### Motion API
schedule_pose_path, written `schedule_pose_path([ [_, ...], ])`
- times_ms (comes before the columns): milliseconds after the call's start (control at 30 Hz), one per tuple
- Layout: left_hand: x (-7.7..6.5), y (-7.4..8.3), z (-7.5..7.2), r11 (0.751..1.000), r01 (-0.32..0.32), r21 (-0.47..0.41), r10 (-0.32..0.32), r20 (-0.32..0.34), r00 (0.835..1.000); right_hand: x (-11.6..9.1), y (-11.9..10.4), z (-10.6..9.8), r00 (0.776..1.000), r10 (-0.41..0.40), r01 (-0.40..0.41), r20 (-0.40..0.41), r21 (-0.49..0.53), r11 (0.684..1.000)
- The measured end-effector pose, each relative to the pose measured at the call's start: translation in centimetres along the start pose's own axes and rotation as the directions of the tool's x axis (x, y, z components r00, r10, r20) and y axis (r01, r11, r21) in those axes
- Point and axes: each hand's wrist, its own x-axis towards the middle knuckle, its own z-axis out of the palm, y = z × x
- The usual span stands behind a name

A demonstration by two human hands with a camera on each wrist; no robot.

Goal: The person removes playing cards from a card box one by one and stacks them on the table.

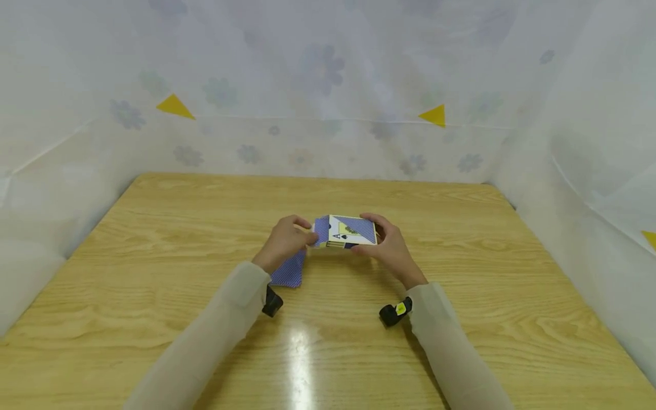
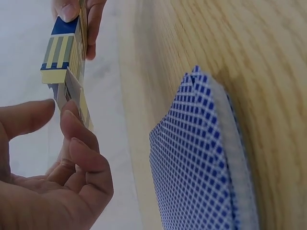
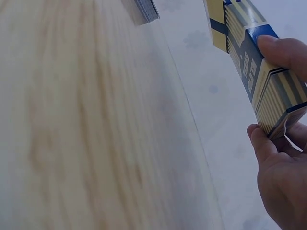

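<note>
A playing-card box (image 1: 353,230) with an ace of spades on its face is held above the table. My right hand (image 1: 386,242) grips its right end, thumb on one side and fingers on the other. At the box's left end, an end flap (image 2: 76,93) stands out. My left hand (image 1: 287,239) is at this flap, its index fingertip (image 2: 71,109) right at the flap and the thumb apart from it. Below the left hand, a stack of blue-patterned cards (image 2: 192,158) lies face down on the table, partly hidden by that hand in the head view.
The wooden table (image 1: 461,256) is bordered by a white flowered curtain (image 1: 328,85) at the back and sides. Yellow triangles (image 1: 433,115) hang on it. A dark wrist camera (image 1: 394,313) is strapped under each sleeve.
</note>
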Motion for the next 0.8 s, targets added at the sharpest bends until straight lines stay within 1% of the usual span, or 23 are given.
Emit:
schedule_pose_path([
  [167, -0.2, 0.0, 0.1, 1.0, -0.009, -0.015, 0.009, 0.013, 1.0, 0.0, -0.1, -0.1, 1.0, -0.001, 0.0, 0.006, 0.027, 1.0],
  [267, -0.3, -0.1, 0.0, 1.0, -0.015, -0.022, 0.016, 0.01, 1.0, 0.0, -0.1, -0.2, 1.0, 0.003, -0.003, 0.009, 0.028, 1.0],
  [533, -0.7, -0.5, -1.1, 0.999, -0.033, -0.014, 0.033, -0.029, 0.999, 0.0, 0.0, -0.7, 1.0, 0.014, -0.014, -0.007, 0.015, 1.0],
  [800, -1.0, -1.3, -2.4, 0.998, -0.028, -0.049, 0.024, -0.074, 0.997, -0.2, -0.3, -1.0, 0.999, 0.023, -0.023, -0.021, 0.028, 0.999],
])
